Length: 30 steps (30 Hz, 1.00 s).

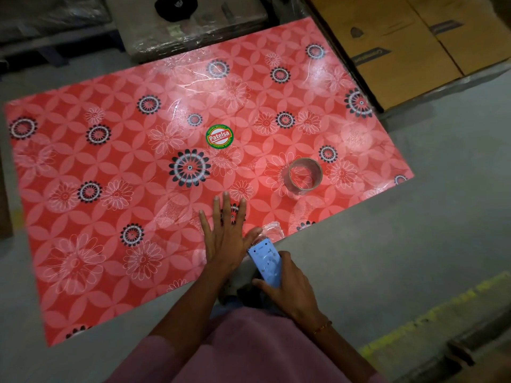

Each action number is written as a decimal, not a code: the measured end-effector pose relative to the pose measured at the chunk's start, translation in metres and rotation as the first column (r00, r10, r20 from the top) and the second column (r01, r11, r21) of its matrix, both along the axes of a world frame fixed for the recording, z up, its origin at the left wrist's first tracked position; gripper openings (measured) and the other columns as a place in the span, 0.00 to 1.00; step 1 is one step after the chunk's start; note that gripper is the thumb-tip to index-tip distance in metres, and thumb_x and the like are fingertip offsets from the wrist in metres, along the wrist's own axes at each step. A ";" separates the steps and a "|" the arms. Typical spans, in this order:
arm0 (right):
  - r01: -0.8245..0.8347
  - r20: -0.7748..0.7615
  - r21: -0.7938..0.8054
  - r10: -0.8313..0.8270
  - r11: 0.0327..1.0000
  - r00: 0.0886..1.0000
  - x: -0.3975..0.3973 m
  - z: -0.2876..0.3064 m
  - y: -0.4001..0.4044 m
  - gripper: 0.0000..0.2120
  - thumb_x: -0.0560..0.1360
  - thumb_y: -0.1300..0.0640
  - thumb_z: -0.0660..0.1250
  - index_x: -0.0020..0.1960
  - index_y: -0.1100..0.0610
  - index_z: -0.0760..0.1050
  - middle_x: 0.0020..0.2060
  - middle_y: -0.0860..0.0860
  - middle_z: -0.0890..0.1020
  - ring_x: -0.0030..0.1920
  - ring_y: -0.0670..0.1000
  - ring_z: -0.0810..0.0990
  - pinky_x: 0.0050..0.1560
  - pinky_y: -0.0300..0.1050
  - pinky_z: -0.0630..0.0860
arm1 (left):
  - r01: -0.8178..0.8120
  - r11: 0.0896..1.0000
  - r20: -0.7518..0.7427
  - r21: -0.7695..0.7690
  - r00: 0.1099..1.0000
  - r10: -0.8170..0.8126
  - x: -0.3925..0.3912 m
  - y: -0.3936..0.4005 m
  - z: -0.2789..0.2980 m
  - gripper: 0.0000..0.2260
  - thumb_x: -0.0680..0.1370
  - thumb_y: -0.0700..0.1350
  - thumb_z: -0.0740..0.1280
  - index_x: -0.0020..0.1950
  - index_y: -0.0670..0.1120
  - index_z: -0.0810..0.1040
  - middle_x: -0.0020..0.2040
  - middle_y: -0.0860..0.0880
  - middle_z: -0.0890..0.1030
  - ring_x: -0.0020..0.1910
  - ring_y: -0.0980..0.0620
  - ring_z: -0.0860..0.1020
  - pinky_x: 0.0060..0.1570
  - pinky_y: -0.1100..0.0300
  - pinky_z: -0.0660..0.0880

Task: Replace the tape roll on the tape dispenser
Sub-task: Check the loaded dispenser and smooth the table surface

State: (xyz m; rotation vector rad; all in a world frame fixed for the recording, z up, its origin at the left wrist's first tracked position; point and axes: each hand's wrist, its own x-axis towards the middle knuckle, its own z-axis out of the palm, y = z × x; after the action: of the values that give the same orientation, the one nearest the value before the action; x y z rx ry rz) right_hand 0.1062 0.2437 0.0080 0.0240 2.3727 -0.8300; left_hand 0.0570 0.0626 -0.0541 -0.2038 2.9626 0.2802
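Observation:
My right hand (287,286) grips the blue tape dispenser (266,262) at the near edge of the red flowered table (110,167). A strip of clear tape (272,229) runs from the dispenser's front onto the table edge. My left hand (225,233) lies flat on the table with its fingers spread, its thumb touching the tape beside the dispenser. A nearly empty tape roll (305,174), a brown cardboard core with a thin clear layer, lies flat on the table to the right, apart from both hands.
A round green and red sticker (219,136) sits mid-table. Cardboard boxes (401,42) stand beyond the far right corner. A plastic-wrapped bundle (193,31) with a black object on it lies behind the table. Grey concrete floor surrounds the table.

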 end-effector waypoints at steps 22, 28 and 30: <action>0.046 0.026 0.087 -0.048 0.995 0.998 0.024 0.003 0.010 0.30 0.70 0.38 0.70 0.65 0.50 0.63 0.60 0.51 0.80 0.57 0.59 0.81 0.48 0.51 0.76 | -0.012 0.999 0.043 0.030 0.999 0.011 -0.002 -0.002 0.002 0.38 0.75 0.74 0.40 0.81 0.57 0.42 0.82 0.44 0.39 0.80 0.41 0.38 0.74 0.32 0.40; 0.052 0.093 0.130 -0.064 0.990 0.994 0.023 -0.001 0.010 0.26 0.71 0.40 0.71 0.58 0.51 0.63 0.58 0.53 0.80 0.57 0.60 0.81 0.49 0.50 0.76 | -0.018 0.999 0.024 0.035 1.000 0.017 -0.002 -0.002 0.001 0.38 0.75 0.74 0.40 0.81 0.57 0.42 0.82 0.44 0.38 0.80 0.42 0.38 0.74 0.32 0.40; 0.036 0.109 0.138 -0.051 0.990 0.993 0.019 -0.004 0.008 0.28 0.71 0.40 0.71 0.61 0.53 0.63 0.60 0.54 0.80 0.58 0.61 0.80 0.51 0.51 0.76 | -0.018 0.999 0.028 0.041 0.999 0.017 -0.003 -0.002 0.001 0.38 0.75 0.75 0.40 0.81 0.57 0.41 0.81 0.44 0.38 0.80 0.42 0.37 0.74 0.32 0.39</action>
State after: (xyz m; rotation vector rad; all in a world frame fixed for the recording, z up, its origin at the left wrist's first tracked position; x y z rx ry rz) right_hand 0.1256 0.2519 0.0044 0.1744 2.3253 -0.6686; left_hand 0.0541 0.0609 -0.0529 -0.2262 2.9258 0.3380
